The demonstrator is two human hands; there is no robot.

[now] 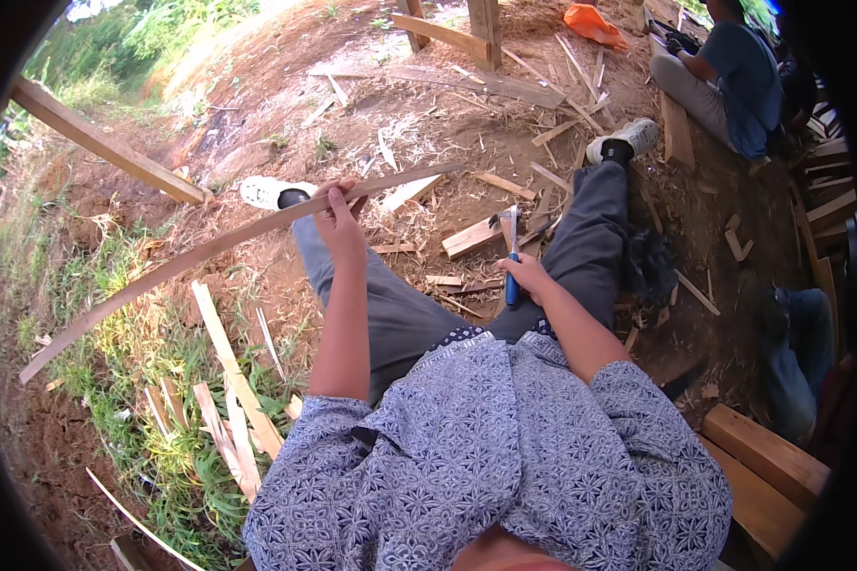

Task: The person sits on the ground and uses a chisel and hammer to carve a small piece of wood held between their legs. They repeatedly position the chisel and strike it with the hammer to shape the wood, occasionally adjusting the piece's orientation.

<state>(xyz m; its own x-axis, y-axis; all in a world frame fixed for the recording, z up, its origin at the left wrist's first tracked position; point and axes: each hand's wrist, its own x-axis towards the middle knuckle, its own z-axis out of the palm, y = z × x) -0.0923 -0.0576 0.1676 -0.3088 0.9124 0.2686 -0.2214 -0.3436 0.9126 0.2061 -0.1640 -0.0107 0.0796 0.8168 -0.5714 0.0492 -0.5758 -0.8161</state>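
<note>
My left hand [339, 217] is closed around a long, thin wooden strip [209, 248], thumb on one side and fingers on the other. The strip slants from the grass at lower left up to a point beyond the space between my feet. In my right hand [529, 276] is a hammer [511, 287] with a blue handle, gripped near my right thigh. Its metal head points away from me, close above a short wood block [470, 238] on the ground. The hammer and the strip are apart.
Split wood pieces [227, 371] lie in the grass at left, and a thick beam [114, 145] slopes beyond them. Offcuts and shavings litter the soil between my legs. An orange bag [595, 26] lies far off. A person [733, 81] sits at upper right; thick planks [767, 457] are at lower right.
</note>
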